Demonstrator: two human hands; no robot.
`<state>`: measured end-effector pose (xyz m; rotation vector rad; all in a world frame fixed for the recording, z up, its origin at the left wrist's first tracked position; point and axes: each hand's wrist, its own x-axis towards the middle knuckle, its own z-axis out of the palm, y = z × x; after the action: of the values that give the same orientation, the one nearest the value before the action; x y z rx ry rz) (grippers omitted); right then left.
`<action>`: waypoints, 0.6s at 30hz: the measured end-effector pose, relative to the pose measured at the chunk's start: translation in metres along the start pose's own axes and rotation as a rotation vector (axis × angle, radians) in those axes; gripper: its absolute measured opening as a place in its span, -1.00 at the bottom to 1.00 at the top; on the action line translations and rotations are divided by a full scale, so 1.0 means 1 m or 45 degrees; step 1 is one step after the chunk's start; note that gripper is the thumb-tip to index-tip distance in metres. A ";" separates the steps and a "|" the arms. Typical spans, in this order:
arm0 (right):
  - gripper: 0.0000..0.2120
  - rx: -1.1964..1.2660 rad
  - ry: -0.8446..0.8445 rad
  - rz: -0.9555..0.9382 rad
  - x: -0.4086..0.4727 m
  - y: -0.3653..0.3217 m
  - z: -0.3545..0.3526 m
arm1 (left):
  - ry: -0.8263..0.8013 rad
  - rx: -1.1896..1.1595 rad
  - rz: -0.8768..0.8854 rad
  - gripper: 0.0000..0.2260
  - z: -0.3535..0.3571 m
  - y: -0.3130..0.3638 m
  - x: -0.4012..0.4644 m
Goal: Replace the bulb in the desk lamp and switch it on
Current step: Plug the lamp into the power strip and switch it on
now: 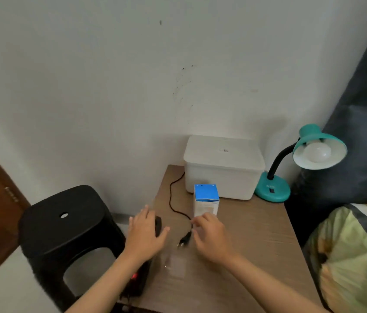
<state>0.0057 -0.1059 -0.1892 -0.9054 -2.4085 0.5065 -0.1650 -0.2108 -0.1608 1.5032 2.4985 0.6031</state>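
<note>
Teal metal catches the eye first: one desk lamp (272, 190) stands at the far right corner of the wooden table (245, 256), its black neck curving up to a shade that holds one white bulb (317, 152), unlit. Its single black cord (173, 199) runs along the table's left side and ends in one plug (183, 240) lying loose on the wood between the two hands. One bulb box (206, 199), blue on top and white on the sides, stands upright and closed just in front of one white lidded bin (223, 166); what either holds is hidden. The left hand (146, 236) lies flat, fingers spread, over a black power strip (157, 225) at the table's left edge, where one red light glows. The right hand (212, 237) hovers beside the plug, its grip loosely curled; blur makes it hard to say whether the fingertips touch the cord. One black plastic stool (65, 222) stands left of the table.
</note>
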 end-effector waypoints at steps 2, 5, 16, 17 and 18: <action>-0.68 -0.070 -0.177 0.073 -0.006 0.002 0.014 | -0.023 -0.050 -0.064 -0.37 0.006 -0.018 -0.025; -0.61 -0.112 -0.372 0.180 -0.007 0.005 0.025 | -0.022 -0.153 -0.121 -0.32 0.015 -0.034 -0.051; -0.85 -0.065 -0.306 0.235 -0.003 0.002 0.033 | 0.078 -0.302 -0.181 -0.39 0.026 -0.037 -0.061; -0.87 -0.015 -0.274 0.244 -0.003 -0.001 0.033 | 0.088 -0.298 -0.181 -0.39 0.027 -0.037 -0.061; -0.88 0.039 -0.224 0.256 -0.003 -0.003 0.033 | 0.099 -0.292 -0.180 -0.39 0.027 -0.036 -0.060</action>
<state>-0.0133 -0.1153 -0.2147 -1.1385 -2.4701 0.7237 -0.1561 -0.2717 -0.2043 1.2330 2.4647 0.9038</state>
